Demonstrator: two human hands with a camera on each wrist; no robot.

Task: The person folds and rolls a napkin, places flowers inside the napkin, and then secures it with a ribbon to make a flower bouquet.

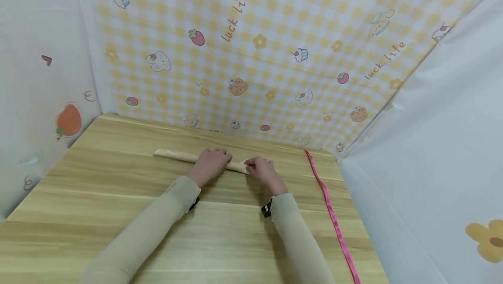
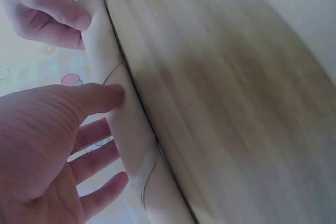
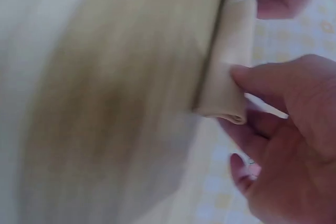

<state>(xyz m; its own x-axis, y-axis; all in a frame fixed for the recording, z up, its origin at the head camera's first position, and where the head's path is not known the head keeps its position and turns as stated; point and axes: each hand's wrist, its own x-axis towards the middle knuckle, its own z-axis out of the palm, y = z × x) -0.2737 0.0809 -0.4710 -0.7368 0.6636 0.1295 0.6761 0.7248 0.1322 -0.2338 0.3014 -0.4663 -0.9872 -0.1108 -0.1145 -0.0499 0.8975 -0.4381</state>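
Note:
A long, narrow beige roll (image 1: 178, 156), flattened like a rolled-up sheet, lies crosswise near the back of the wooden tabletop (image 1: 224, 227). My left hand (image 1: 210, 164) holds it around the middle; in the left wrist view its thumb (image 2: 107, 98) lies across the near face, with the other fingers on the far side. At the right end, my right hand (image 1: 264, 172) pinches the roll between thumb and fingers. The right wrist view shows the layered, coiled end of the roll (image 3: 223, 93) just beyond that thumb. Slanting overlap lines run across its surface.
To the right, a long pink ribbon (image 1: 332, 214) runs from the back edge toward the front. Behind the table stands a yellow-checked printed cloth wall (image 1: 220, 66), with white sheeting (image 1: 416, 179) on the right and a printed white wall (image 1: 43, 87) on the left.

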